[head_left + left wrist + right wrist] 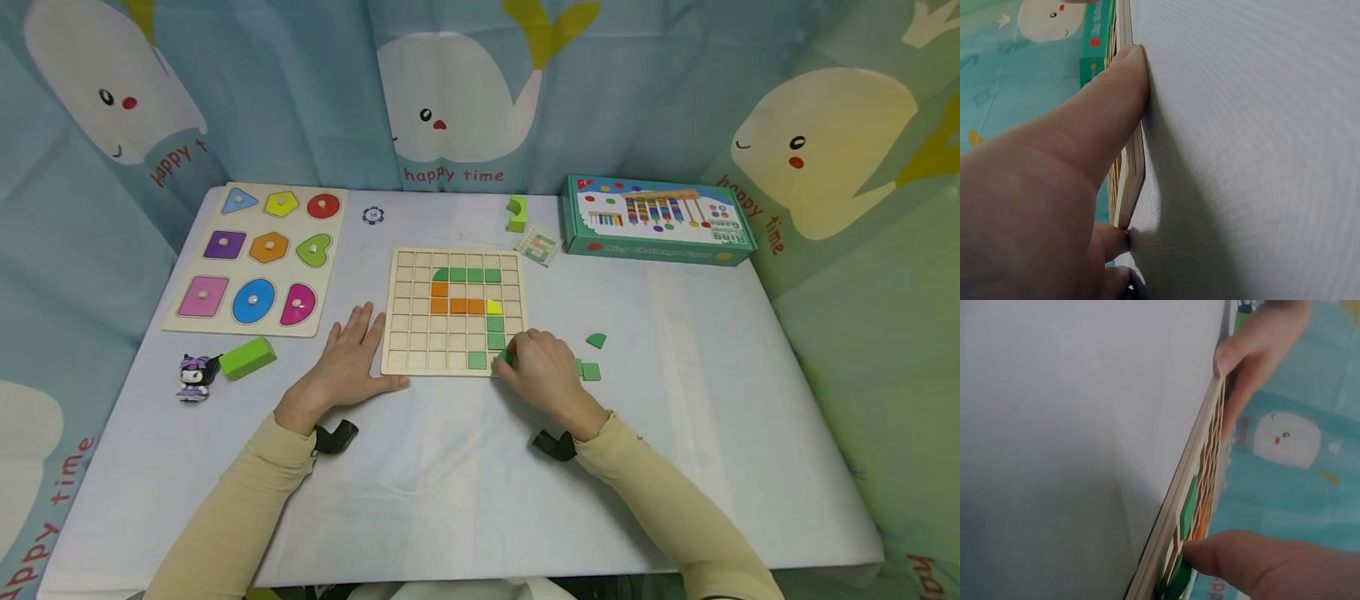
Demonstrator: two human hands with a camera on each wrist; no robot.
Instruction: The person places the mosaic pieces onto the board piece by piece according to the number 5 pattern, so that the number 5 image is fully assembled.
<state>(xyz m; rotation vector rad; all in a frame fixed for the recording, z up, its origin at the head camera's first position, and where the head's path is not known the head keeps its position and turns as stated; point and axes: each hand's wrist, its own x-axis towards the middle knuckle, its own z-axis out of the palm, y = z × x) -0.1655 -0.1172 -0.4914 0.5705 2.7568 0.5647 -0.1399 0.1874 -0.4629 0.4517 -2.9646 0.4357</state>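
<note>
A wooden grid board lies on the table with green, orange and yellow tiles set in some of its squares. My left hand rests at the board's near left corner with its fingers spread, and in the left wrist view the thumb touches the board's edge. Over the near right corner, my right hand pinches a green tile between thumb and fingers; its outline is partly hidden. One green square tile sits in the near row, left of that hand. Loose green tiles lie to its right, along with a green quarter-round tile.
Left stands a shape-puzzle board with knobbed pieces, a green block and a small figurine. Behind are a blue-and-white chip, a green arch block, a pattern card and a green game box.
</note>
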